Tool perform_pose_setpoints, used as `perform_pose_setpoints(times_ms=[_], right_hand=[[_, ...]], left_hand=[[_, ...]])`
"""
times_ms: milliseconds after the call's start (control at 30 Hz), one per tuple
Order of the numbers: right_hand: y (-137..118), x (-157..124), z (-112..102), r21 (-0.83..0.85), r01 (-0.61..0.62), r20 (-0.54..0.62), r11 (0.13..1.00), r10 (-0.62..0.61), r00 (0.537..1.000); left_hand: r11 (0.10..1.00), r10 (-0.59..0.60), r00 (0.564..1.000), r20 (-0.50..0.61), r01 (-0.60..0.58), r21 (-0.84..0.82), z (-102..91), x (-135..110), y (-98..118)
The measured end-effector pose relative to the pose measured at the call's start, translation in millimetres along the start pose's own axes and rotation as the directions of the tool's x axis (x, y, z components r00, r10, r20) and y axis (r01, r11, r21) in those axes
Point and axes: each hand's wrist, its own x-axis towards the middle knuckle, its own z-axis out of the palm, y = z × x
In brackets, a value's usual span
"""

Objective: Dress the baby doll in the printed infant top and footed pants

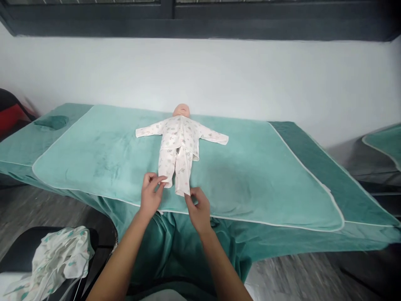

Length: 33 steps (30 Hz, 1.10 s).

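A baby doll [181, 110] lies on its back on a light teal blanket [250, 175], head toward the wall. It wears a white printed top [181, 133] with sleeves spread out and matching trousers [175, 167]. My left hand [151, 195] pinches the cuff of the left-side trouser leg between thumb and fingers. My right hand [198, 209] pinches the cuff of the other leg at its lower end. Both forearms reach in from the bottom of the view.
The blanket covers a table draped in darker teal cloth [316, 154] against a white wall. A folded teal cloth [52, 122] lies at the far left. A crumpled white printed garment [56, 259] rests on a dark seat at bottom left. Another teal-covered surface [385, 144] shows at right.
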Motion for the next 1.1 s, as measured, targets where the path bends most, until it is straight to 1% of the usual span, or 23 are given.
perform_pose_setpoints(times_ms=[67,100,200,233,300,367,400,467,533,600,667,733,833,867,900,933,1000,1033,1067,1100], right_hand=[[-7,-7,-3,-0.061,0.000,0.063,0.998,0.004,0.998],[-12,-8,-3,-0.093,0.008,0.064,0.996,-0.002,0.998],[-26,-1,1,-0.205,0.079,-0.003,0.976,-0.082,0.997],[-31,5,6,-0.254,0.112,0.010,0.961,-0.114,0.993],[-37,20,16,-0.355,0.175,0.095,0.918,-0.151,0.984],[-39,37,28,-0.434,0.217,0.179,0.874,-0.153,0.972],[-38,44,34,-0.458,0.231,0.204,0.858,-0.152,0.967],[-36,53,41,-0.479,0.246,0.219,0.843,-0.157,0.963],[-33,55,45,-0.479,0.253,0.214,0.841,-0.167,0.962],[-30,51,46,-0.465,0.275,0.219,0.841,-0.191,0.957],[-28,42,46,-0.453,0.303,0.221,0.839,-0.224,0.949],[-27,33,43,-0.436,0.330,0.228,0.837,-0.252,0.940],[-27,26,31,-0.342,0.371,0.279,0.863,-0.284,0.917],[-26,27,25,-0.295,0.364,0.281,0.883,-0.284,0.917],[-24,31,18,-0.249,0.340,0.258,0.907,-0.276,0.926],[-22,39,10,-0.211,0.300,0.204,0.930,-0.258,0.944],[-11,67,-4,-0.156,0.194,0.035,0.968,-0.191,0.981],[-3,87,-9,-0.137,0.144,-0.063,0.980,-0.153,0.986],[6,108,-11,-0.123,0.088,-0.132,0.989,-0.104,0.986],[16,132,-12,-0.111,0.028,-0.181,0.993,-0.048,0.982]], left_hand=[[0.998,0.055,0.998,-0.011,-0.055,0.024,-1.6,0,-1],[0.997,0.068,0.998,-0.011,-0.068,0.029,-1.6,0,-2],[0.998,0.062,0.998,0.018,-0.063,0.027,-0.6,-1,-3],[0.998,0.058,0.998,0.031,-0.059,0.028,-0.4,-1,-3],[0.997,0.062,0.996,0.060,-0.064,0.034,-0.8,1,-3],[0.995,0.088,0.990,0.114,-0.092,0.034,-1.9,4,-5],[0.993,0.107,0.983,0.147,-0.112,0.030,-2.8,6,-7],[0.988,0.147,0.968,0.203,-0.154,0.017,-4.7,11,-11],[0.981,0.185,0.953,0.238,-0.194,0.015,-6.6,13,-16],[0.971,0.224,0.936,0.273,-0.238,0.021,-8.1,10,-22],[0.963,0.247,0.918,0.310,-0.267,0.026,-9.5,2,-28],[0.965,0.238,0.917,0.319,-0.260,0.026,-11.8,-9,-34],[0.986,0.165,0.954,0.249,-0.166,-0.017,-19.3,-22,-40],[0.991,0.130,0.967,0.219,-0.123,-0.046,-22.6,-22,-42],[0.994,0.090,0.977,0.192,-0.076,-0.078,-25.6,-19,-44],[0.994,0.043,0.986,0.163,-0.026,-0.107,-27.9,-13,-46],[0.984,-0.080,0.992,0.099,0.094,-0.153,-27.5,9,-52],[0.970,-0.157,0.986,0.063,0.166,-0.176,-23.8,24,-56],[0.947,-0.250,0.968,0.037,0.252,-0.200,-17.6,41,-60],[0.916,-0.333,0.942,0.035,0.332,-0.226,-9.0,59,-64]])
